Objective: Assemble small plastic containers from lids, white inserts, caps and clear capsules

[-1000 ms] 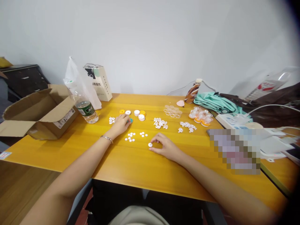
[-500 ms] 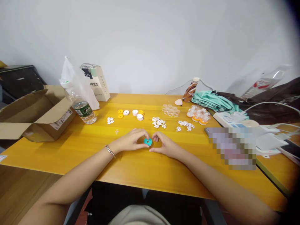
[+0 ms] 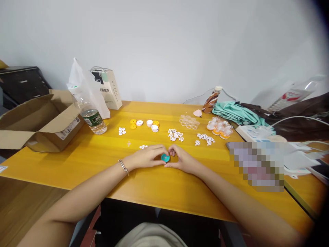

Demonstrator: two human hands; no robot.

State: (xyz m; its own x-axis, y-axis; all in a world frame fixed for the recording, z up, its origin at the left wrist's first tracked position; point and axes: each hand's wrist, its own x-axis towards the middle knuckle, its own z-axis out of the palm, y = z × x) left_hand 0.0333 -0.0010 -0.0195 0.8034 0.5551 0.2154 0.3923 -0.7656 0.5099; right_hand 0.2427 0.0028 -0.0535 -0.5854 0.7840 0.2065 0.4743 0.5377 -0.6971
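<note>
My left hand (image 3: 150,157) pinches a small teal round plastic cup (image 3: 165,157) between thumb and fingers, just above the table. A hole or small spot shows at the cup's middle. On the other side, my right hand (image 3: 181,160) curls its fingers and thumb about the cup's right edge; its fingertips nearly meet those of the left. Just behind the left hand lie several small white pieces (image 3: 143,146). Farther back are white openwork wheel-like parts (image 3: 175,134), and similar white parts (image 3: 205,138) sit to their right.
Yellow discs (image 3: 133,124), white round parts (image 3: 154,128), clear rings (image 3: 189,121) and clear-and-orange pieces (image 3: 220,128) lie toward the back. A cardboard box (image 3: 56,137) and water bottle (image 3: 94,121) stand left. At right are a drink bottle (image 3: 211,100), teal cloth (image 3: 228,112) and power strip (image 3: 246,133).
The teal cup has shifted slightly right and tilted in my left hand. My hands have drawn closer together around it. Small white pieces behind the left hand have come into sight.
</note>
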